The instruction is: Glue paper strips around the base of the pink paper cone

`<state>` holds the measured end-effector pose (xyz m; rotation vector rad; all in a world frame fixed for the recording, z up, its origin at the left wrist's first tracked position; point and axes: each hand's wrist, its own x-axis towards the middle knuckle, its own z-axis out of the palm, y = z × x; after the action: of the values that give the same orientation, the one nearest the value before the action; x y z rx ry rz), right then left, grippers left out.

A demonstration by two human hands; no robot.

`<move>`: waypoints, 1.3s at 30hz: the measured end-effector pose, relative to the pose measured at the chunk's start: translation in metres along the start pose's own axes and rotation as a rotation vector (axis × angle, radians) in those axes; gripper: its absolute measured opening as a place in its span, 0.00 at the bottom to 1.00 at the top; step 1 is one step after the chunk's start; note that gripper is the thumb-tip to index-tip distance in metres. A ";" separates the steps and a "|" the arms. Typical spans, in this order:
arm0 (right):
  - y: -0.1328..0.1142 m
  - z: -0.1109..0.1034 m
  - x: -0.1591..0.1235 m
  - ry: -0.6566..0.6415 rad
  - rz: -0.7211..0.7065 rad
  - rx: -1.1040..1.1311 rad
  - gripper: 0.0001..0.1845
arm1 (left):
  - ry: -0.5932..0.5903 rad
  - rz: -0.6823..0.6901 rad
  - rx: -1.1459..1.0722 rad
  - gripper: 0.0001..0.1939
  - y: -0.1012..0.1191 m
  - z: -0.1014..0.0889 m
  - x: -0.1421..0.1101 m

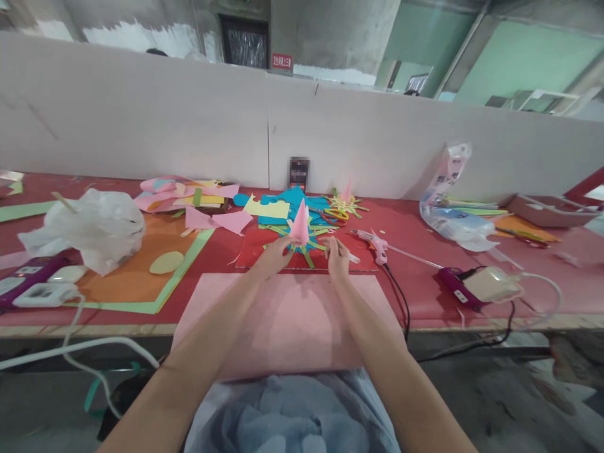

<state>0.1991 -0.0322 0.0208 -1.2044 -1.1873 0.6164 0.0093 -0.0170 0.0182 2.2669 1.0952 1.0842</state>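
Observation:
A pink paper cone stands on a flower of green paper strips over a red sheet. My left hand is at the cone's left base, its fingers curled and touching the paper there. Just right of the cone, my right hand has its fingers pinched together near a thin white stick; whether it grips the stick is unclear. A large pink sheet lies under both forearms and hangs over the table's front edge.
A pink glue gun with a black cord lies to the right, then a purple and white charger. Behind are a second cone flower, blue and yellow scraps, a crumpled white bag, orange and green sheets, and a white partition.

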 end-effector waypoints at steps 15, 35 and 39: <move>0.004 0.009 -0.007 -0.272 -0.131 -0.170 0.20 | -0.110 0.020 0.109 0.22 -0.010 0.003 0.000; 0.013 0.006 0.004 -0.176 -0.027 0.018 0.19 | -0.083 -0.067 0.014 0.20 -0.011 0.004 -0.001; 0.013 0.007 0.004 -0.224 -0.027 -0.065 0.18 | -0.059 -0.066 -0.006 0.20 -0.010 0.003 -0.001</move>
<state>0.1969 -0.0228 0.0097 -1.1945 -1.4187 0.7113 0.0070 -0.0119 0.0095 2.2267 1.1331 0.9875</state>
